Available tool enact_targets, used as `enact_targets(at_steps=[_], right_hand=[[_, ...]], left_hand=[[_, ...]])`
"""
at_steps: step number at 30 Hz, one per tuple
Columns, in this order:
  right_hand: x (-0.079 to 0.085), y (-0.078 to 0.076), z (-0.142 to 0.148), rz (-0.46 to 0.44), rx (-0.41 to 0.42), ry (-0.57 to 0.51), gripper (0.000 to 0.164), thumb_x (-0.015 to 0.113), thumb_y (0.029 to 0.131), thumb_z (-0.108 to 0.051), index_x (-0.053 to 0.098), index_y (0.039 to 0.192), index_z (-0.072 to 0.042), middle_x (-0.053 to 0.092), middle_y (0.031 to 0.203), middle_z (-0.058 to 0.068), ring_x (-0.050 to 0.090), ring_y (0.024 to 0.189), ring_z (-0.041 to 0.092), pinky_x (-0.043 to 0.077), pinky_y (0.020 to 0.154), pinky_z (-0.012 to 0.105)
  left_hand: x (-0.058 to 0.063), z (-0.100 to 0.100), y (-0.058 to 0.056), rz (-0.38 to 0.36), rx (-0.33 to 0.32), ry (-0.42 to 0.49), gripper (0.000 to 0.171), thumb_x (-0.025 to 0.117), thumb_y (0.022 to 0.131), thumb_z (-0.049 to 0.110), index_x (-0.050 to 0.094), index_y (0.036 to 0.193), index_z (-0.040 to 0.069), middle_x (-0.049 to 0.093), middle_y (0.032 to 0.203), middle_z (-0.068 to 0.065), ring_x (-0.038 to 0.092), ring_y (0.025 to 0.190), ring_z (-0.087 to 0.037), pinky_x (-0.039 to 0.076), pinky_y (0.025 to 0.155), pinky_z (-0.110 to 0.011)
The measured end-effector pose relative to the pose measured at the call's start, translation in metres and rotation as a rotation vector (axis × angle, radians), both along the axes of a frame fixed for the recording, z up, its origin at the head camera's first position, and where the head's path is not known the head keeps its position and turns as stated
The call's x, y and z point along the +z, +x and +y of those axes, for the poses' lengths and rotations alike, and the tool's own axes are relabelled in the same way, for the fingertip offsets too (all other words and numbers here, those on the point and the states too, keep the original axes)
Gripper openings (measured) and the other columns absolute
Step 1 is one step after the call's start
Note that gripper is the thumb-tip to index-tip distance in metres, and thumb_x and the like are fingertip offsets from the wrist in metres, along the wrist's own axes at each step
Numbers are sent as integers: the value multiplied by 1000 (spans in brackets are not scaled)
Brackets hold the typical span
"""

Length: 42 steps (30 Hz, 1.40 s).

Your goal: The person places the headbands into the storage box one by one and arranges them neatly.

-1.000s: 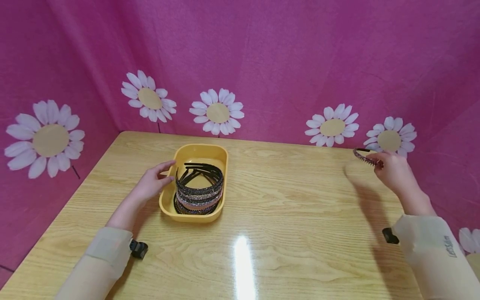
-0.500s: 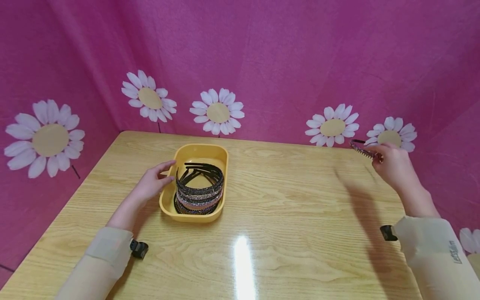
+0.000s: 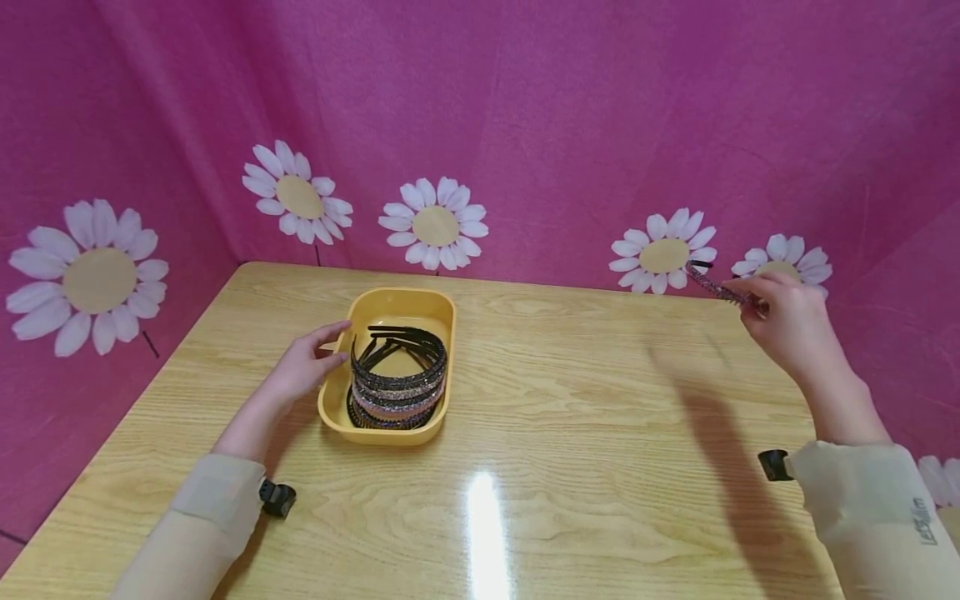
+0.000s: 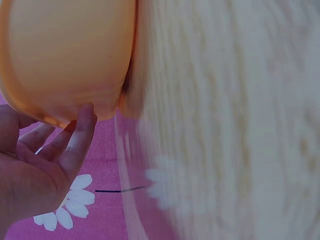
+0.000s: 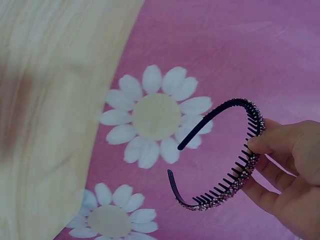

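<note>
My right hand (image 3: 787, 325) is raised near the far right of the table. It pinches a glittery headband (image 5: 235, 182) between thumb and fingers. The right wrist view shows that headband's black inner teeth, sparkling stones outside and bare black ends. On the left, my left hand (image 3: 300, 367) touches the side of a yellow tray (image 3: 447, 400), thumb and index spread at its rim. In the left wrist view, fingers (image 4: 80, 140) rest against the tray's outer wall. Inside the tray stands a stack of headbands (image 3: 397, 392), black and pinkish with glitter.
The wooden table (image 3: 570, 433) runs back to a pink curtain (image 3: 540, 133) printed with white daisies. Curtain also hangs along the left and right sides. A bright light reflection (image 3: 487, 533) lies on the table's near middle.
My right hand has lifted slightly with the headband, whose free end has swung up and to the left. The left hand, the tray and the stacked headbands have stayed in place.
</note>
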State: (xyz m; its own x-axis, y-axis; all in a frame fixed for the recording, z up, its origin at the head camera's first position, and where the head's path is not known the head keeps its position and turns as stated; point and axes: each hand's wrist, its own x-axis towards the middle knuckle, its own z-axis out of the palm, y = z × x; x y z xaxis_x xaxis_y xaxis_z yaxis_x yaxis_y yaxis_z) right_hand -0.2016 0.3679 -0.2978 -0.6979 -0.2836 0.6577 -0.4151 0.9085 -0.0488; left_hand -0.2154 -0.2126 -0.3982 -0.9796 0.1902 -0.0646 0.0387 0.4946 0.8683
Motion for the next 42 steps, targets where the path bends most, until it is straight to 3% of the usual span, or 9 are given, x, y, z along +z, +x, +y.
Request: enact_targets(at_steps=[9, 17, 22, 28, 32, 36, 42], right_hand=[[16, 9, -22, 31, 25, -46, 37, 58, 67, 17, 72, 95, -1, 65, 86, 16, 52, 77, 27, 31, 62, 27], [27, 16, -43, 45, 75, -75, 39, 59, 67, 20, 71, 98, 0, 60, 79, 14, 46, 71, 18, 31, 62, 24], [30, 19, -56, 64, 98, -99, 39, 60, 67, 21, 71, 99, 0, 62, 83, 15, 50, 72, 24, 33, 66, 27], [31, 23, -73, 90, 147, -141, 40, 62, 69, 21, 72, 101, -1, 64, 88, 15, 58, 74, 26, 33, 72, 5], [32, 25, -84, 105, 176, -165, 43, 62, 68, 23, 72, 101, -3, 64, 89, 13, 61, 75, 25, 30, 77, -2], [33, 26, -95, 117, 191, -157, 44, 64, 68, 22, 72, 102, -5, 66, 92, 11, 63, 79, 24, 34, 78, 0], [31, 28, -109, 135, 214, -128, 44, 70, 69, 18, 72, 105, -8, 66, 93, 9, 63, 78, 22, 42, 65, 18]], left_hand=[[0, 0, 0, -2, 0, -6, 56, 52, 95, 7, 30, 147, 5, 33, 144, -28, 52, 110, -35, 46, 56, -23], [-1, 0, 1, 6, 5, -11, 56, 52, 95, 5, 32, 147, 6, 35, 144, -26, 52, 111, -37, 47, 58, -23], [-1, 0, 1, 4, 7, -7, 56, 52, 95, 5, 32, 147, 6, 36, 143, -26, 52, 111, -37, 47, 58, -23], [0, 0, 0, -1, 11, -9, 56, 52, 95, 5, 32, 147, 6, 35, 143, -26, 52, 109, -34, 47, 59, -23], [0, 0, 0, -9, 12, -7, 56, 51, 95, 5, 32, 147, 7, 34, 144, -26, 51, 111, -35, 47, 59, -23], [1, 1, 1, -8, 10, -4, 56, 51, 95, 5, 31, 147, 7, 34, 145, -26, 52, 110, -35, 46, 56, -22], [1, 1, 1, -4, 10, -7, 56, 52, 94, 5, 32, 147, 6, 35, 144, -26, 52, 109, -35, 46, 56, -22]])
